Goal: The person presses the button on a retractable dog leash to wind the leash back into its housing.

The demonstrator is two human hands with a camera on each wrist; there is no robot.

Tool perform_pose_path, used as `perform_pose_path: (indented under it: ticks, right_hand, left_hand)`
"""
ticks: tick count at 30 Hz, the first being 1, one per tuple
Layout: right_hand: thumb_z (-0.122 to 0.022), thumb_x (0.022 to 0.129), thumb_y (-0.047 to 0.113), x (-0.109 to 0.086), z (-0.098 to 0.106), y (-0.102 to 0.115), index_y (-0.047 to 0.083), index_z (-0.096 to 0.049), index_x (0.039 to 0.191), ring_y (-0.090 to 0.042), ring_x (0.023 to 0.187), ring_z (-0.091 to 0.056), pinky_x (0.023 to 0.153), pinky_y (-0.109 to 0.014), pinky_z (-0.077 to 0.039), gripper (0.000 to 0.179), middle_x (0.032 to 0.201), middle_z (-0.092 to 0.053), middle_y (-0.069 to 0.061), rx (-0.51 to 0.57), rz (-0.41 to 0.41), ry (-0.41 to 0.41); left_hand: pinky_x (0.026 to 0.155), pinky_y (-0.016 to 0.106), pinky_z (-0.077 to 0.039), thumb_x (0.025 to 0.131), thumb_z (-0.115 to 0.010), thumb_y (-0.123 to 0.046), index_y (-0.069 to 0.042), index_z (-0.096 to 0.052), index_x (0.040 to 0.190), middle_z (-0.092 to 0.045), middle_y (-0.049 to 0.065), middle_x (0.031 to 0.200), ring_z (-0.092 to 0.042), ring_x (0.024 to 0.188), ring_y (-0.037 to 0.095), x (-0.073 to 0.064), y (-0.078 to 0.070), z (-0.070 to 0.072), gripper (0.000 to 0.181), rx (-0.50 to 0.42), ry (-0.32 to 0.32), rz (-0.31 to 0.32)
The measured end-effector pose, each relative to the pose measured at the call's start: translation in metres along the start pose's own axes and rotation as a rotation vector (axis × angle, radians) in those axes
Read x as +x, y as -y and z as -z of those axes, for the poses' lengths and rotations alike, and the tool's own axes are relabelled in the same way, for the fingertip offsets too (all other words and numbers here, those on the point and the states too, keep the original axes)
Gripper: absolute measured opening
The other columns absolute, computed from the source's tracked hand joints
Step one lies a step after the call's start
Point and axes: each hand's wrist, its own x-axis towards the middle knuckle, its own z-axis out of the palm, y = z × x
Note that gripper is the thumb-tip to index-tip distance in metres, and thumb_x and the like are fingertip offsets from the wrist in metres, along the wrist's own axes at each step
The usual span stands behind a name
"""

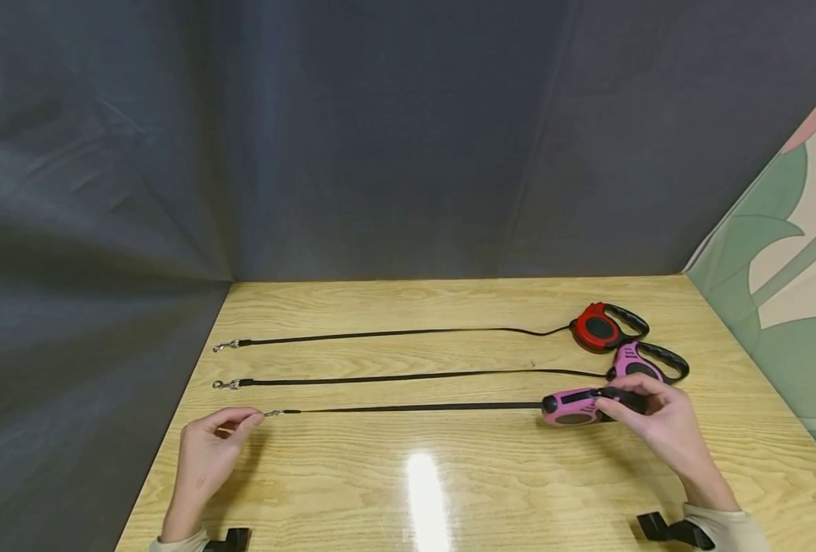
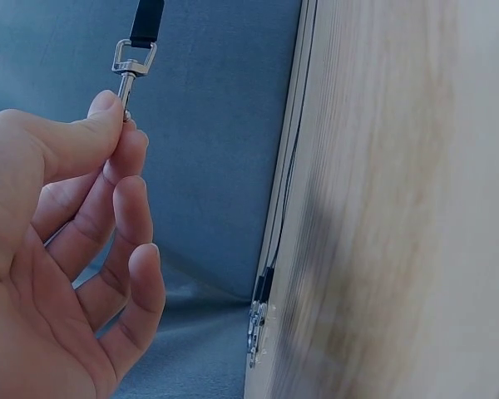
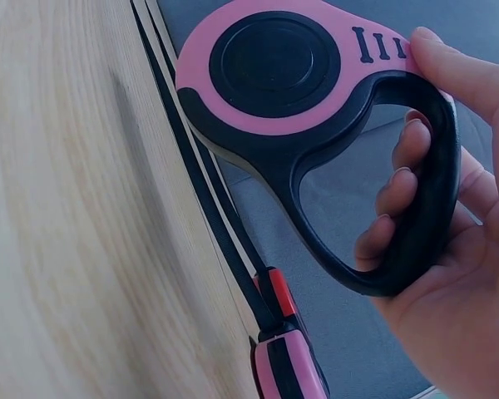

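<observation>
My right hand (image 1: 659, 414) grips the black handle (image 3: 437, 199) of a pink retractable dog leash (image 3: 274, 62), fingers curled through its loop. The leash is held above the table, its black strap (image 1: 415, 407) drawn out straight to the left. At the strap's far end, my left hand (image 1: 211, 452) pinches the metal snap hook (image 2: 129, 75) between thumb and index finger, the other fingers loosely bent. Behind it, a second pink leash (image 1: 632, 360) and a red leash (image 1: 596, 328) lie on the table with their straps stretched out to the left.
Two metal snap hooks (image 1: 227, 384) of the lying leashes sit at the left side of the wooden table (image 1: 353, 483). Dark cloth (image 1: 394, 153) hangs behind and at the left. A patterned curtain (image 1: 794, 307) borders the right edge.
</observation>
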Motion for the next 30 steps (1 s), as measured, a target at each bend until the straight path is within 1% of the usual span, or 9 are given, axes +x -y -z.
perform_pose_path:
  ticks: [6,15,24,30]
  right_hand:
    - [-0.084,0.083,-0.009,0.0002,-0.0008,-0.0006,0.002,-0.075,0.102,0.000,0.070,-0.057,0.058,-0.026,-0.042,0.024,0.090,-0.073,0.024,-0.005,-0.002,-0.004]
    - [-0.084,0.083,-0.011,0.0019,-0.0029,0.0002,0.000,-0.074,0.101,0.001,0.073,-0.059,0.058,-0.025,-0.043,0.023,0.091,-0.072,0.025,-0.004,0.015,0.000]
    - [-0.084,0.084,-0.010,0.0012,-0.0051,0.0037,0.001,-0.074,0.101,-0.001,0.067,-0.058,0.055,-0.027,-0.044,0.023,0.088,-0.073,0.022,0.016,-0.009,0.027]
    - [-0.084,0.083,-0.009,-0.0001,-0.0068,0.0041,0.000,-0.074,0.100,-0.001,0.070,-0.060,0.057,-0.026,-0.044,0.022,0.088,-0.073,0.022,0.013,-0.011,0.027]
  left_hand:
    - [0.067,0.019,-0.051,0.092,-0.086,-0.016,-0.012,-0.087,0.096,-0.083,0.008,0.096,-0.063,0.074,-0.005,-0.0009,-0.0009,0.0000,0.006,0.008,-0.004,-0.020]
    - [0.067,0.018,-0.051,0.092,-0.086,-0.016,-0.012,-0.087,0.096,-0.083,0.005,0.095,-0.064,0.074,-0.004,-0.0001,0.0000,-0.0009,0.006,-0.002,0.003,-0.015]
    - [0.067,0.018,-0.051,0.092,-0.086,-0.016,-0.013,-0.086,0.095,-0.083,0.005,0.093,-0.064,0.073,-0.003,-0.0003,0.0006,-0.0011,0.005,-0.003,0.000,-0.034]
    - [0.069,0.020,-0.053,0.092,-0.086,-0.017,-0.013,-0.086,0.095,-0.083,0.002,0.093,-0.066,0.074,-0.001,-0.0004,-0.0012,-0.0019,0.005,0.007,0.008,-0.009]
